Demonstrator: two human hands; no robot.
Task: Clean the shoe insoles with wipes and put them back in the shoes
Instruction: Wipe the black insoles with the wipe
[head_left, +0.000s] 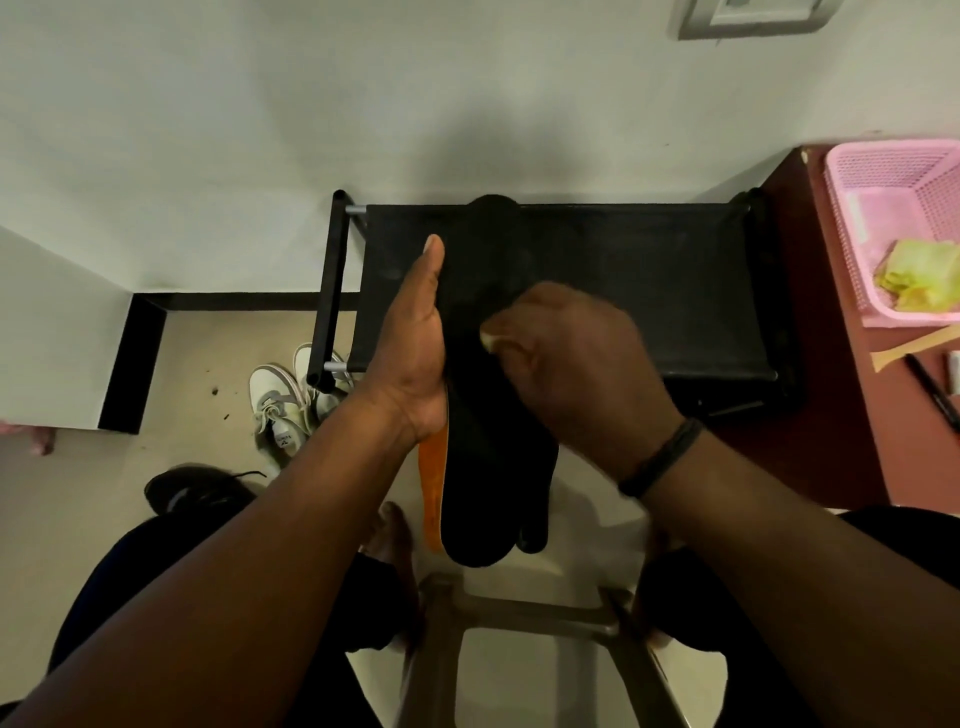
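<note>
Pale wall and beige floor frame a black shoe rack (623, 291) at twelve o'clock. Centre: the left hand (415, 343) holds the black insoles (488, 467) upright along their left edge, thumb straight along the side, an orange underside (434, 488) showing at seven o'clock of the grip. The right hand (576, 364), fingers curled, pinches a pale wipe (491, 340) against the insole face just right of the left palm. White sneakers (280, 410) lie at nine o'clock, a black shoe (197, 493) at eight. A pink basket (904, 228) stands on a brown table (810, 364) at three o'clock. A stool frame (519, 618) sits at six, below the insoles.
</note>
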